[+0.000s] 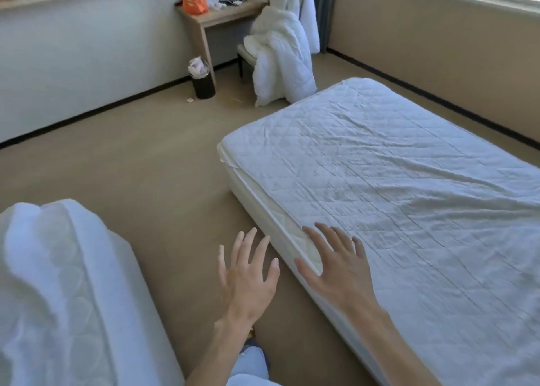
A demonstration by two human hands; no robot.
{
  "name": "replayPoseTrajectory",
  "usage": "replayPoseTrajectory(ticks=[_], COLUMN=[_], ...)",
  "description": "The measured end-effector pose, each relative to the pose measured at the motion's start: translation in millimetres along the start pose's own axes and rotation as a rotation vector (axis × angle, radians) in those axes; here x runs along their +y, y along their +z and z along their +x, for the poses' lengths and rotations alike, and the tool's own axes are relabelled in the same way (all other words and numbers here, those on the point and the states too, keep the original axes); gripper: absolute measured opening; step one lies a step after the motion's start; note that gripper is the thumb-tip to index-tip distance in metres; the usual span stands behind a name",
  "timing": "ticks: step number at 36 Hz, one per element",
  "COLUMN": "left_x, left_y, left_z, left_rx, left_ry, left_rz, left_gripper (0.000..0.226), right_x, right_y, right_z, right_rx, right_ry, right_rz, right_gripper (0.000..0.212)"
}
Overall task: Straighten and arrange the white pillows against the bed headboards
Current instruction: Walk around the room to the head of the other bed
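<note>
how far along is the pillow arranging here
Nothing looks done: no pillow or headboard is in view. Both the left hand and the right hand are open and empty, the right over the edge of the bare quilted bed. All the arranging appears left; white bedding is heaped on the chair.

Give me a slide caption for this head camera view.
Both open hands, left hand and right hand, reach toward a bare quilted mattress; no pillows visible.

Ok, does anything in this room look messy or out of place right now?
Yes. A white duvet is heaped over the chair by the desk, trailing to the floor. The bin is overfull, with a scrap on the carpet beside it. The right bed's mattress cover is wrinkled. No pillows are in view.
</note>
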State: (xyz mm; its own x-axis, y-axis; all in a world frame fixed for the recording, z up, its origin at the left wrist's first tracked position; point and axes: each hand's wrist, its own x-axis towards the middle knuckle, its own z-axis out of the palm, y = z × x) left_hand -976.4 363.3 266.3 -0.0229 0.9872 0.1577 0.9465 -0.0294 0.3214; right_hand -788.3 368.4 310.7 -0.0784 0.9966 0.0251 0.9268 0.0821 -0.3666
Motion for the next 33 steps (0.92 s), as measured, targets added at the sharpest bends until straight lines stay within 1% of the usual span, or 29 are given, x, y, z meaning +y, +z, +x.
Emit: replayPoseTrajectory(ticks=[2, 5, 8, 15, 22, 24, 26, 30, 33], left_x=[-28, -69, -106, -167, -214, -223, -230, -244, -256], left_y=[-5, -13, -21, -35, -50, -53, -54, -49, -40], left_z=[18, 48, 77, 140, 214, 239, 267, 326, 370], left_rx=[0.011, 0.028, 0.015, 0.002, -0.003, -0.028, -0.017, 0.012, 0.004], left_ry=[-0.034, -0.093, -0.136, -0.143, -0.139, -0.119, -0.089, -0.104, -0.115], left_rz=[0.014, 0.024, 0.032, 0.019, -0.006, -0.025, -0.008, 0.006, 0.025], left_gripper=[0.047, 0.048, 0.048, 0.051, 0.053, 0.054, 0.054, 0.053, 0.053], right_x=[-21, -53, -85, -149, -181, -187, -192, -200, -207], right_y=[8, 20, 30, 51, 60, 64, 70, 86, 97], right_z=[26, 66, 105, 182, 262, 290, 319, 383, 431], right_rx=[-0.036, -0.049, -0.071, -0.092, -0.084, -0.084, -0.091, -0.093, -0.085], right_ry=[-0.025, -0.068, -0.103, -0.151, -0.178, -0.194, -0.204, -0.217, -0.212], right_rz=[-0.01, -0.019, -0.033, -0.069, -0.074, -0.088, -0.096, -0.098, -0.064], right_gripper=[0.062, 0.062, 0.061, 0.063, 0.063, 0.062, 0.062, 0.064, 0.063])
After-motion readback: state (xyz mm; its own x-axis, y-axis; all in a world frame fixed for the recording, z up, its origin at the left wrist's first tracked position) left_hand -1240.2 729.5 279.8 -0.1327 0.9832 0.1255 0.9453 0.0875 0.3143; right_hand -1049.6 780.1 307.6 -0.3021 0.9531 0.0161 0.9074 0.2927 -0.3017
